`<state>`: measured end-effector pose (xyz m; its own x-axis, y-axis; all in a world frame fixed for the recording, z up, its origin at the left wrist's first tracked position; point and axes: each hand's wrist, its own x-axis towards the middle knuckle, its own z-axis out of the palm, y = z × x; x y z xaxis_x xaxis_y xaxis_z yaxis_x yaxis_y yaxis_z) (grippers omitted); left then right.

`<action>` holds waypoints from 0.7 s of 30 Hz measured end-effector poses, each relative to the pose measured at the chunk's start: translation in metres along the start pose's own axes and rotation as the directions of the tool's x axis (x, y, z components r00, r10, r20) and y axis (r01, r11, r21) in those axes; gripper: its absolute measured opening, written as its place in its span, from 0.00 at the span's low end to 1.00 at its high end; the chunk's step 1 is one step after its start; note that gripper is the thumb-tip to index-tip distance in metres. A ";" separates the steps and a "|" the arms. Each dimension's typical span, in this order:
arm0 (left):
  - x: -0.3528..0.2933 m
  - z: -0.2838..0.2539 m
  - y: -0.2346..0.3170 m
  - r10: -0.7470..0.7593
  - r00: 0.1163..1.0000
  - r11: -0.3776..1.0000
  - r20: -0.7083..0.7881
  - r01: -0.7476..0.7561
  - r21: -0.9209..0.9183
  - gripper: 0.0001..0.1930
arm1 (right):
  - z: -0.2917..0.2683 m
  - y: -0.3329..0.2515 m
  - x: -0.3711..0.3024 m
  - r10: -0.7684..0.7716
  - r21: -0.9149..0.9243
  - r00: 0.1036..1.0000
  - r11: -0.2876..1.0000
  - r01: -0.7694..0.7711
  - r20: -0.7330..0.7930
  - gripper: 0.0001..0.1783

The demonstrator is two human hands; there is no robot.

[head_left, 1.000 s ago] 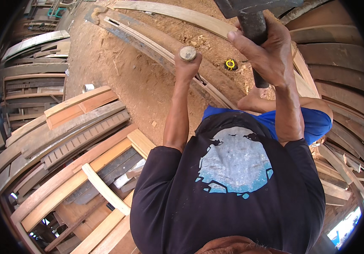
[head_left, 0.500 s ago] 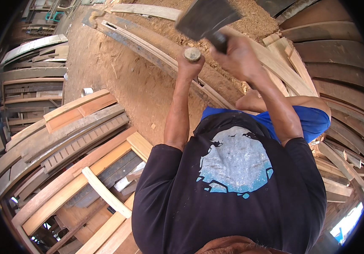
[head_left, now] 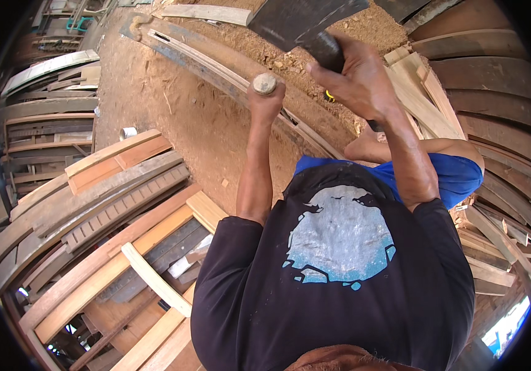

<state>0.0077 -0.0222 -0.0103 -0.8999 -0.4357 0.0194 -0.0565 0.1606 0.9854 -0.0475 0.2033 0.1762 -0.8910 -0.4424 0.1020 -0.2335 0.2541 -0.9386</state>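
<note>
Our left grip (head_left: 266,104) is wrapped around a round-ended tool handle (head_left: 265,83) at upper centre; our right grip (head_left: 359,77) clasps a dark mallet (head_left: 299,25) near the top edge. We see the slotted wooden strip (head_left: 210,63) slanting down from upper left.

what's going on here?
A person sits working with both hands. The left hand grips a tool by its round-ended handle, above a long slotted wood strip; the tool's lower end is mostly hidden. The right hand holds a dark mallet, its head raised and apart from that handle. Boards are stacked to either side.
</note>
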 end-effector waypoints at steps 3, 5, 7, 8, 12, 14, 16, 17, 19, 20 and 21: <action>0.002 0.008 -0.004 0.062 0.998 0.997 -0.009 -0.061 0.044 0.09 | -0.008 -0.002 0.000 -0.064 0.017 0.998 0.998 0.064 -0.004 0.20; -0.001 0.009 -0.004 0.050 0.999 0.994 0.009 -0.051 0.098 0.09 | -0.005 -0.001 0.002 -0.083 0.012 0.996 0.996 0.083 -0.028 0.20; -0.003 0.014 0.004 0.054 0.998 0.987 0.044 -0.060 0.146 0.09 | -0.002 0.004 0.003 -0.040 -0.084 0.999 0.996 0.041 0.014 0.20; -0.005 0.017 0.008 0.062 0.996 0.983 0.065 -0.072 0.167 0.09 | 0.003 0.009 0.003 0.018 -0.179 0.997 0.984 -0.006 0.069 0.20; -0.007 0.033 0.006 0.152 0.973 0.977 0.174 -0.175 0.126 0.10 | 0.025 0.071 -0.004 0.085 -0.568 0.965 0.820 0.073 0.247 0.19; -0.006 0.036 0.003 0.194 0.972 0.959 0.131 -0.217 0.184 0.11 | 0.021 0.076 -0.007 0.085 -0.586 0.963 0.806 0.085 0.257 0.18; -0.025 0.027 -0.004 0.141 0.985 0.958 0.101 -0.162 0.237 0.13 | 0.010 0.052 -0.011 0.082 -0.445 0.975 0.895 0.020 0.208 0.17; -0.030 0.021 0.000 0.111 0.987 0.963 0.119 -0.136 0.232 0.12 | 0.005 0.037 -0.006 0.070 -0.366 0.981 0.931 0.001 0.181 0.16; -0.039 0.007 0.000 0.085 0.990 0.979 0.114 -0.104 0.175 0.11 | 0.001 0.003 -0.003 -0.025 -0.207 0.998 0.978 0.037 0.059 0.16; -0.040 0.002 0.000 0.075 0.991 0.985 0.111 -0.091 0.145 0.11 | 0.002 -0.006 -0.001 -0.067 -0.129 0.998 0.989 0.065 -0.010 0.16; -0.039 0.001 0.002 0.076 0.990 0.978 0.119 -0.098 0.184 0.11 | 0.007 -0.004 -0.001 -0.081 -0.055 0.997 0.995 0.080 -0.015 0.16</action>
<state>0.0425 -0.0037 -0.0089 -0.9466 -0.3137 0.0743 -0.0471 0.3625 0.9308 -0.0434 0.1966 0.1776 -0.8746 -0.4490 0.1827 -0.3256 0.2649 -0.9076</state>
